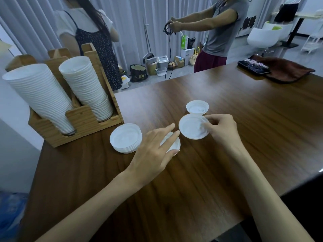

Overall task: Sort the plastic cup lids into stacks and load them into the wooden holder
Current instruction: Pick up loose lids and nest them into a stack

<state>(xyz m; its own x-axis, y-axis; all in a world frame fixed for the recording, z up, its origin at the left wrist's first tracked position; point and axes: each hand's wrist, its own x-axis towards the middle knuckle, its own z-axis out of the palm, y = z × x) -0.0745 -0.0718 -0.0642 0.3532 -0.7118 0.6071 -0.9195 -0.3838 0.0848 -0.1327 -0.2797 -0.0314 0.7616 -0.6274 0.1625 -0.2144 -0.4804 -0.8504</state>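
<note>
Two tall lid stacks (40,95), one short stack (125,137), three loose lids (193,127)

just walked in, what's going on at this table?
A person is sorting lids on the dark wooden table. The right hand pinches the rim of a large white plastic lid. The left hand touches a smaller white plastic lid with fairly straight fingers. Another small white lid lies just beyond. A short stack of white lids sits beside the light wooden holder, which carries two tall white lid stacks.
</note>
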